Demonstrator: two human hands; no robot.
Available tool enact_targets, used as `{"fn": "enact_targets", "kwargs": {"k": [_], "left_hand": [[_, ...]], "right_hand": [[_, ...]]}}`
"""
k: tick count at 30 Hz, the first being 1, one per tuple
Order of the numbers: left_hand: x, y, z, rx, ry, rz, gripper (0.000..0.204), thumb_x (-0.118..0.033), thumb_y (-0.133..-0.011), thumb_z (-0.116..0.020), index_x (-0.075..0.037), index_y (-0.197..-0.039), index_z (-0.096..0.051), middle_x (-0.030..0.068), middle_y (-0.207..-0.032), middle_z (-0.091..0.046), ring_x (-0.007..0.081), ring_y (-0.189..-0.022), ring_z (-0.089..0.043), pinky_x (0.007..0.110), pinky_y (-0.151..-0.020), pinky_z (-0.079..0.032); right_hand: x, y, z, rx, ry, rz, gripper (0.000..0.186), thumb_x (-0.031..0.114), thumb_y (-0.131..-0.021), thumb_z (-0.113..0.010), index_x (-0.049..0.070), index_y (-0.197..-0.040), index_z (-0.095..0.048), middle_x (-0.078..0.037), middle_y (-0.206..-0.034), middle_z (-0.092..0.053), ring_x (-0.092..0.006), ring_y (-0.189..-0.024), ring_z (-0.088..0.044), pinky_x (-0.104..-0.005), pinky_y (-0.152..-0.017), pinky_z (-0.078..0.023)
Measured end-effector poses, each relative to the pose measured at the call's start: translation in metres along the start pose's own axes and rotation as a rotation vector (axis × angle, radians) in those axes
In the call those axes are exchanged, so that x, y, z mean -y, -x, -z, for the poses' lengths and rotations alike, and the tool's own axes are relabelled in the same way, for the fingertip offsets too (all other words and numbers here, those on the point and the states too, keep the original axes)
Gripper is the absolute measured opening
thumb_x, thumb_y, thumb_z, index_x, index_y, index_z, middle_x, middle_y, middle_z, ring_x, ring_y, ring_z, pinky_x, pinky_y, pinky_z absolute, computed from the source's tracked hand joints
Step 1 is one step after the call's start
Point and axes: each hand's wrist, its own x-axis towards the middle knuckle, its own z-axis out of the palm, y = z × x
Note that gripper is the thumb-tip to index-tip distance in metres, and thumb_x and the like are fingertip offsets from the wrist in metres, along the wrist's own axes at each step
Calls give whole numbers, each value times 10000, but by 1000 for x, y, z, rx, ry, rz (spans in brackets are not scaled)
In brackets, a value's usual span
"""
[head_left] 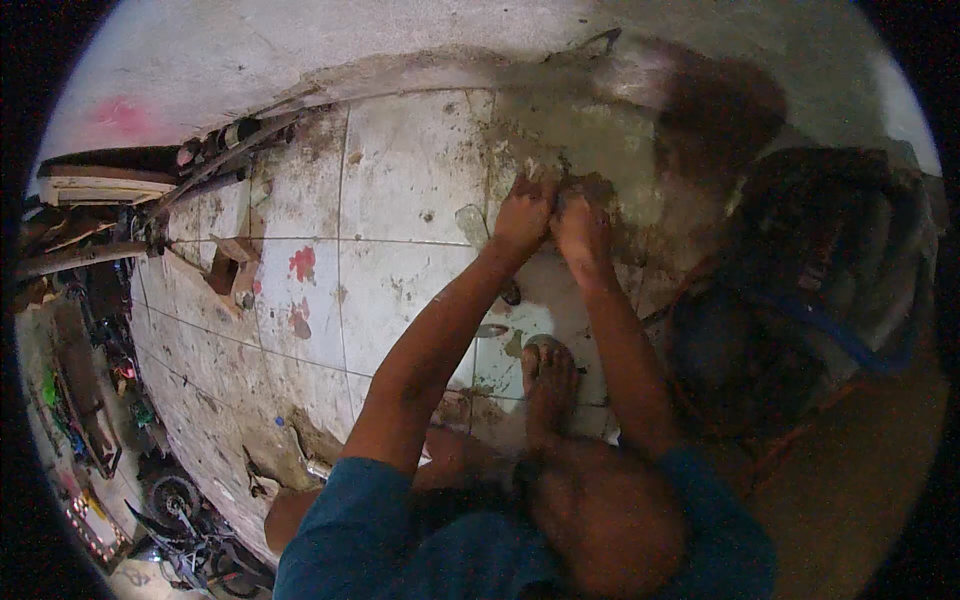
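Note:
My left hand (524, 214) and my right hand (580, 226) are side by side, low over the dirty white tiles (400, 180). The fingers of both are curled in, and whatever they grip is hidden or too small to make out. Pale bits (533, 168) show just beyond my left fingers. Beside my left wrist lies a flat, translucent piece (470, 224). A short dark piece (511, 293) shows below the same wrist; my forearm hides whether the two are joined. Nearer to me, a small oval thing (491, 330) lies by my bare foot (550, 378).
A bulky black thing with a blue strap or hose (840, 335) stands at the right. Wooden pieces (230, 270) and red stains (302, 262) mark the left floor. Planks (90, 258) and a motorbike-like vehicle (190, 535) are farther left. A grimy wall (400, 40) rises behind.

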Motion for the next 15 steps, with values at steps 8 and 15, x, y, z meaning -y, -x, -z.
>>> {"fn": "enact_targets", "kwargs": {"k": [8, 15], "left_hand": [[9, 8, 24, 185, 215, 16, 762, -178, -802, -730, -115, -1501, -432, 173, -1401, -588, 356, -1300, -556, 468, -1171, -388], [15, -34, 5, -33, 58, -100, 564, -116, -876, -627, -147, -1428, -515, 104, -1472, -528, 332, -1349, -507, 429, -1096, -477]], "right_hand": [[-2, 41, 8, 212, 14, -126, 338, 142, -878, -682, 39, -1199, -658, -202, -1110, -690, -406, -1024, -666, -508, -873, -552], [-24, 105, 15, 156, -21, -201, 418, 286, -1007, -577, 186, -1411, -601, -173, -905, -709, -378, -862, -698, -476, -784, -552]]}}
